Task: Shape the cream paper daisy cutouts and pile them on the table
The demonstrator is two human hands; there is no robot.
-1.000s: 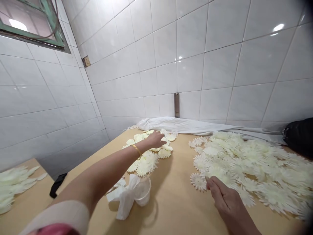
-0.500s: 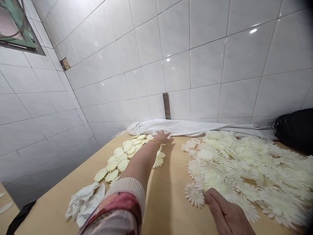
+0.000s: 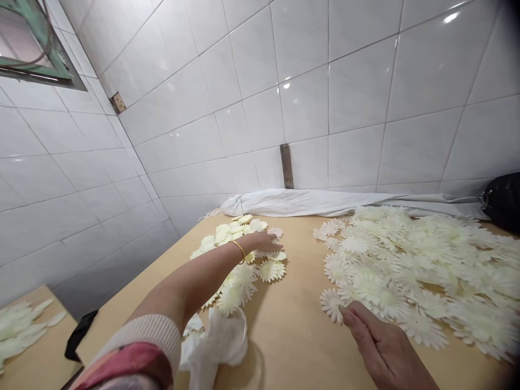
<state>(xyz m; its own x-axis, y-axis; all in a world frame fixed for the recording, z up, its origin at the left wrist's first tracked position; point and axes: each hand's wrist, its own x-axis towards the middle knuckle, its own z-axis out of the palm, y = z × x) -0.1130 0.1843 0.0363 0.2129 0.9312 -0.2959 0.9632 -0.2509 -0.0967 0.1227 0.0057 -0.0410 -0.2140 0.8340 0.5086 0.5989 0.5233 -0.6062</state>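
Note:
My left hand (image 3: 266,242) reaches across to the pile of pale yellow daisy-shaped petal pieces (image 3: 239,283) on the left of the table. Its fingers are stretched out low over the pieces at the pile's right side, and I see nothing gripped in them. Closed, with the thumb pressed against the forefinger, my right hand (image 3: 384,344) is beside the larger heap of whitish-yellow flower pieces (image 3: 390,271). Whatever it may hold is hidden. A single flower piece (image 3: 332,306) lies by its thumb tip, though I cannot tell if they touch.
A rumpled white cloth (image 3: 217,344) lies below my left forearm. Along the tiled wall (image 3: 300,108) runs a long white cloth (image 3: 284,203). A black bag (image 3: 504,203) sits at the far right. More pale petals (image 3: 24,325) lie on a lower surface at left.
My left hand has drawn back from near the wall cloth to over the left pile, its forearm swinging lower and leftward. The rumpled cloth looks shifted right. My right hand keeps its closed pose.

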